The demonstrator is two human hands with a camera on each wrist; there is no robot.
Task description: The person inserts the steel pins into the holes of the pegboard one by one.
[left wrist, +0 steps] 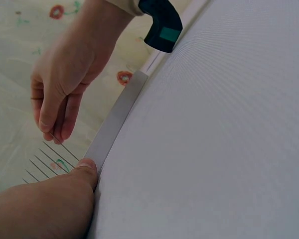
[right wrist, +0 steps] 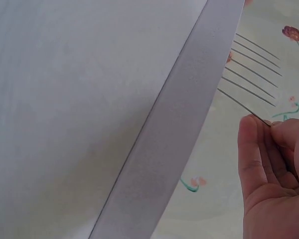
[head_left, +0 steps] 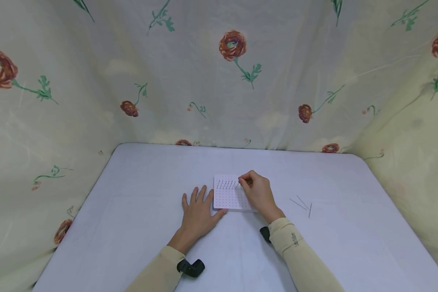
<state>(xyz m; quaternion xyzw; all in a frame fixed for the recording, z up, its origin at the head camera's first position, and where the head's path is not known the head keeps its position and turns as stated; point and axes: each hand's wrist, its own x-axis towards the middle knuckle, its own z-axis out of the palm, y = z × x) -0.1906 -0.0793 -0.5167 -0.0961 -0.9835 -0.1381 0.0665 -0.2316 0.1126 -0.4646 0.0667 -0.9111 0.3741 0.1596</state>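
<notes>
A white square board (head_left: 230, 199) with a grid of small holes lies on the table. Several thin metal pins (right wrist: 254, 68) stand tilted in a row toward its far side. My right hand (head_left: 260, 194) is over the board's right part, pinching the upper end of a thin pin (right wrist: 243, 106) between thumb and fingertips. That pin's lower end meets the board at the right end of the row. My left hand (head_left: 198, 213) lies spread beside the board's left edge, its thumb (left wrist: 85, 168) against the front edge.
Three loose pins (head_left: 310, 210) lie on the white table (head_left: 160, 170) to the right of the right hand. A flower-printed curtain (head_left: 190, 69) surrounds the table's back and sides. A dark wrist device (head_left: 191, 268) is worn at each sleeve cuff.
</notes>
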